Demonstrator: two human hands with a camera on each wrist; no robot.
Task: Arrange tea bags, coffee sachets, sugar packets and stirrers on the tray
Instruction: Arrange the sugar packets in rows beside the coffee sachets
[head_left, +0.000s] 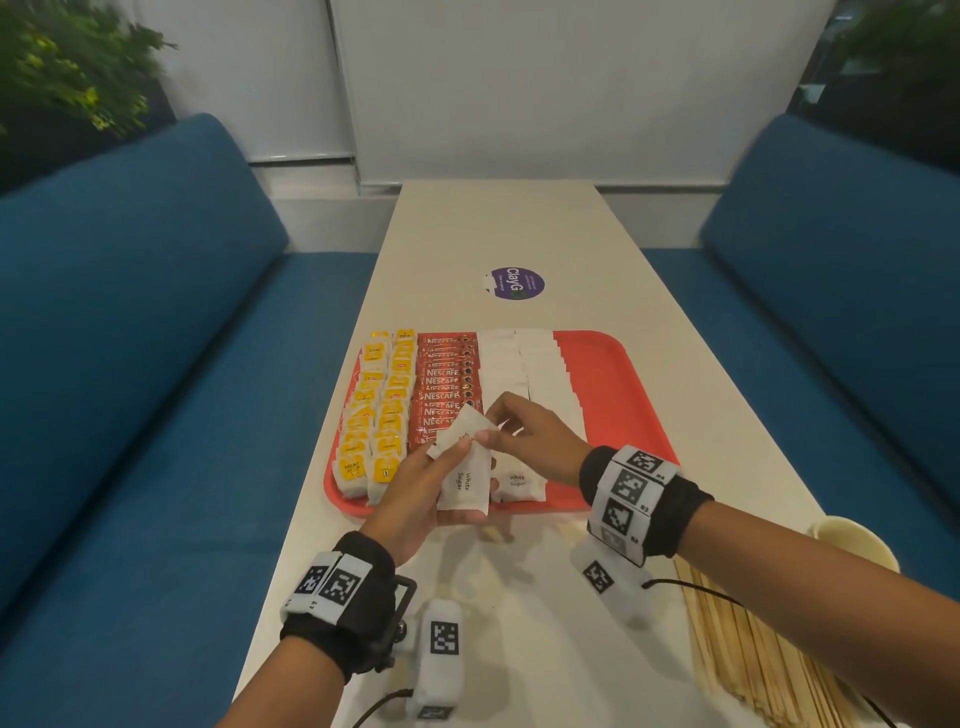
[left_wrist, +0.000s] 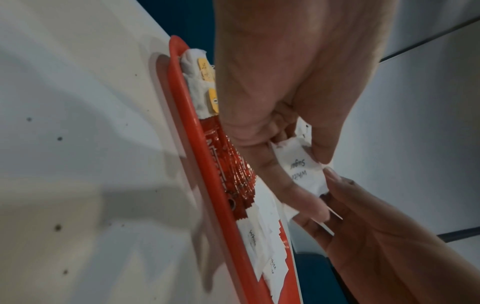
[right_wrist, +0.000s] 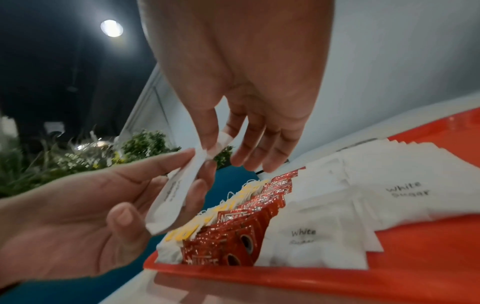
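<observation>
Sugar packets are going on the tray; the stirrers are not on it yet.

The fingers (right_wrist: 207, 142) of the right hand (head_left: 524, 441) pinch the top end of one white sugar packet (head_left: 460, 434), and the left hand (head_left: 421, 488) curls around a small bunch of sugar packets (head_left: 465, 486) just above the near edge of the red tray (head_left: 618, 364). On the tray, yellow tea bags (head_left: 376, 410) sit in two rows on the left, red coffee sachets (head_left: 447, 384) lie next to them, and white sugar packets (head_left: 524, 364) fill the middle. The right part of the tray is bare. The wooden stirrers (head_left: 748, 654) lie in a pile on the worktop (head_left: 519, 228), near the right arm, well apart from the tray. The packets look thin, flat and soft. I think most of the job is done.
</observation>
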